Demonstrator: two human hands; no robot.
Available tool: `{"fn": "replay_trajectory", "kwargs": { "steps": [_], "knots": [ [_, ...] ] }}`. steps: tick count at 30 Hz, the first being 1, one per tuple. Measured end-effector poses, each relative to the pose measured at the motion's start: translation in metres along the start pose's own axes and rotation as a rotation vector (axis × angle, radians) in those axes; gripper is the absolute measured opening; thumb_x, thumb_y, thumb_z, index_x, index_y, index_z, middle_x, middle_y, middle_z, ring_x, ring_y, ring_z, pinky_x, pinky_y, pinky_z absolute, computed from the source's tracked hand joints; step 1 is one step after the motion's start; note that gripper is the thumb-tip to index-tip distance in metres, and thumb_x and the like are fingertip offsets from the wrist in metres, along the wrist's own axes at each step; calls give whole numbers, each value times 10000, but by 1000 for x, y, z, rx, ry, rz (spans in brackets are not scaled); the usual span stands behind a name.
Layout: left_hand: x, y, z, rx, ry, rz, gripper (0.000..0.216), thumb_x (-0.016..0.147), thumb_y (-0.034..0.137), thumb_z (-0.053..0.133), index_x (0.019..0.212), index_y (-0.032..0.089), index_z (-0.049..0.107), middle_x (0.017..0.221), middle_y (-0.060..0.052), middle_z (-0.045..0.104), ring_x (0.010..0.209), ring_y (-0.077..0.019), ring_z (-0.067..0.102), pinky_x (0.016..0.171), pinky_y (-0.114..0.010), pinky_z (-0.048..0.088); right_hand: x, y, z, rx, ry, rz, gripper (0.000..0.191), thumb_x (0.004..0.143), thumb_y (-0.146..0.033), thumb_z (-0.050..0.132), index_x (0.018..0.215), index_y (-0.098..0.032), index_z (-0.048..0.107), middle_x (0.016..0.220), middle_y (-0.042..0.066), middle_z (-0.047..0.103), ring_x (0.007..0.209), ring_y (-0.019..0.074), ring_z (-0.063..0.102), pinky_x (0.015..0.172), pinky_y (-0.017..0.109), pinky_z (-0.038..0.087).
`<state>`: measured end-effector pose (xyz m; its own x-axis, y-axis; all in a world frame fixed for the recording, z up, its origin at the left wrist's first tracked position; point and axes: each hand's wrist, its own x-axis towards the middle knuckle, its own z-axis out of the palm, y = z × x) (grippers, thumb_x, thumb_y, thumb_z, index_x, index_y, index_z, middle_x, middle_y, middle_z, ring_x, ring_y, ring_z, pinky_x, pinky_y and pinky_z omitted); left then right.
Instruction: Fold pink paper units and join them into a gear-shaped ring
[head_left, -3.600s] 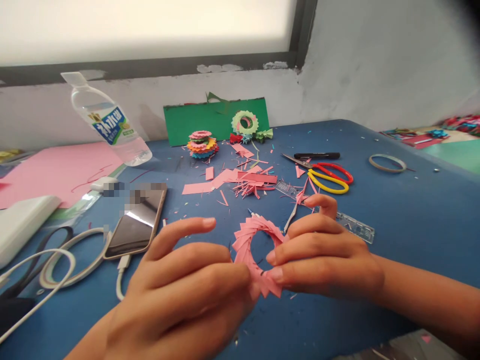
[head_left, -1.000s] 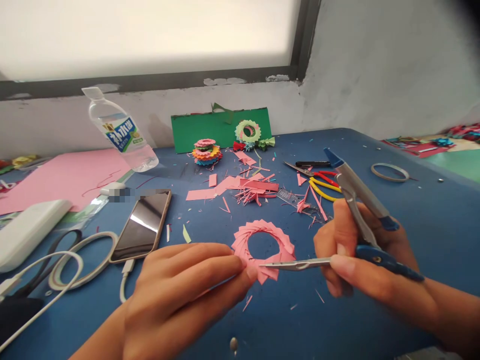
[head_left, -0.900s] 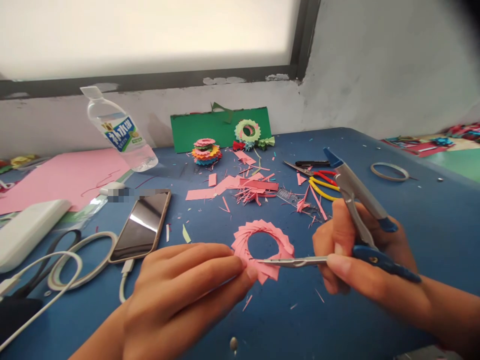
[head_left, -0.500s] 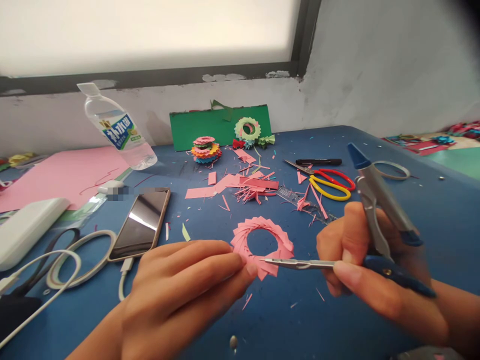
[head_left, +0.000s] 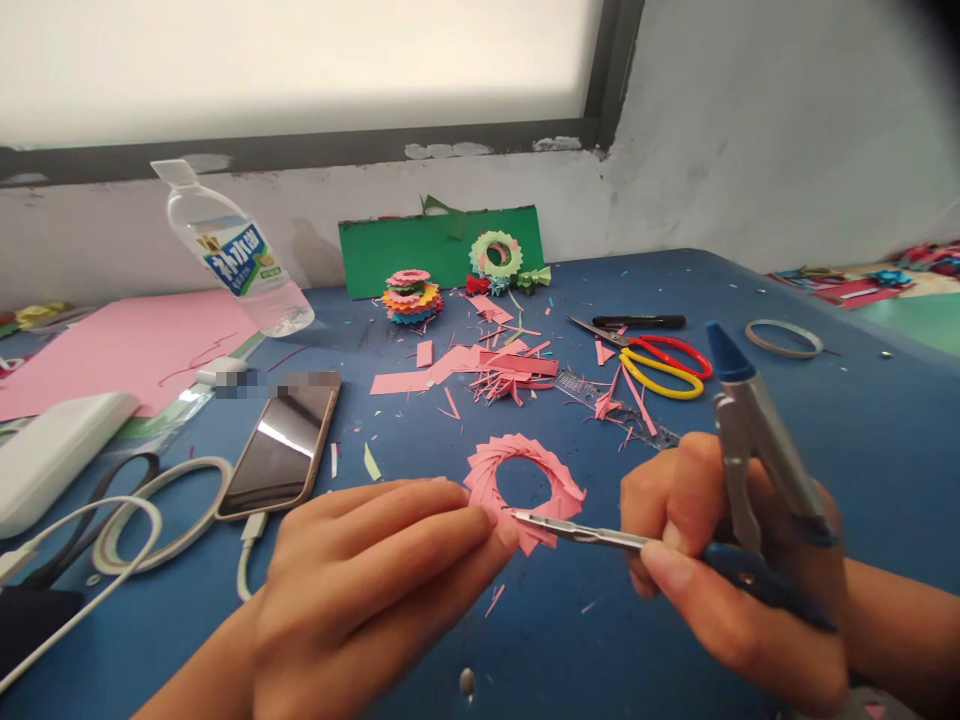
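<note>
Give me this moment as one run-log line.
left hand: pinching pink folded-paper ring | right hand: holding blue-and-silver metal compass-like tool, tip at ring | beyond: pink paper scraps on blue table

1 left hand, 1 right hand. Paper: 1 pink pleated ring, 1 pale-green toothed ring, 1 multicoloured ring stack. 1 grey-and-blue metal tool, 1 pair red-and-yellow-handled scissors, 1 black pen, 1 clear plastic bottle. Pink paper scraps: uncountable.
</note>
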<state>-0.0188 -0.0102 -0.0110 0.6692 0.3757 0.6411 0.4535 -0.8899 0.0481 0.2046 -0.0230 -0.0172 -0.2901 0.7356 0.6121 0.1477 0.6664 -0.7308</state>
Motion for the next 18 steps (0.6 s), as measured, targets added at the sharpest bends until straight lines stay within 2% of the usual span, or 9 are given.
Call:
{"fn": "replay_trajectory", "kwargs": {
  "steps": [5,10,18],
  "knots": [
    [-2,2,-3,28,-25,-8,172,885,137,488,998,175,612,892,17,695,812,-100,647,764,-189,536,-1,-7,6,-176,138,-8,215,608,-55,477,648,-229,358,474,-51,491,369,104,466,383,232,360],
    [-1,6,-2,-44,-16,-141,166,897,165,466,978,159,610,910,6,694,817,-99,654,764,-177,554,2,-6,2,-103,45,-27,217,630,-48,462,689,-227,356,498,-58,480,356,85,484,348,191,357],
    [-3,8,5,-53,74,-149,133,860,129,529,961,147,614,879,10,696,819,-103,657,754,-181,560,-3,-3,6,-103,95,4,221,640,-48,463,698,-232,354,491,-63,441,342,83,455,322,201,303]
  ]
}}
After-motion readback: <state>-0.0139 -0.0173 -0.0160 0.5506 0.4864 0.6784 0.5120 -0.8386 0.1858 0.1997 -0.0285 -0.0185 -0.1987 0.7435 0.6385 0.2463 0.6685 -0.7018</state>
